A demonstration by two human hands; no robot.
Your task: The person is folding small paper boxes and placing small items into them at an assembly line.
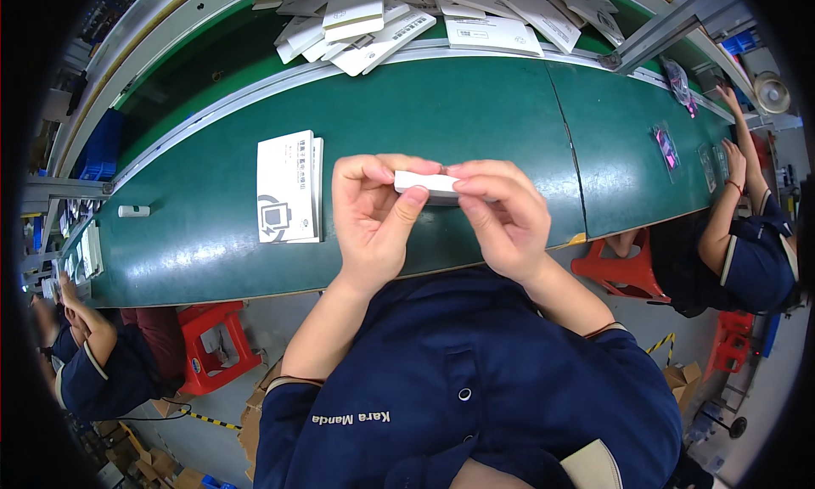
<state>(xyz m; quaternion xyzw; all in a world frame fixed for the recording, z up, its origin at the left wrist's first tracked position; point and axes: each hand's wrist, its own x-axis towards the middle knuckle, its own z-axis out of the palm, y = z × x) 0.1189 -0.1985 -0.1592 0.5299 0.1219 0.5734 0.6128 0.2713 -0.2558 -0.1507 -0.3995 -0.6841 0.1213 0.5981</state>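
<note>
Between my two hands I hold a small white box just above the table's near edge. My left hand pinches its left end between thumb and fingers. At the other end, my right hand grips it the same way. The fingertips cover both ends, and a greyish underside shows below the white face. To the left of my left hand, a short stack of flat white printed boxes lies on the green table.
Many flat white boxes are heaped beyond the metal rail. A small white piece lies at the far left. Co-workers sit on both sides; one co-worker's hand is near bagged pink items. Red stools stand below the table edge.
</note>
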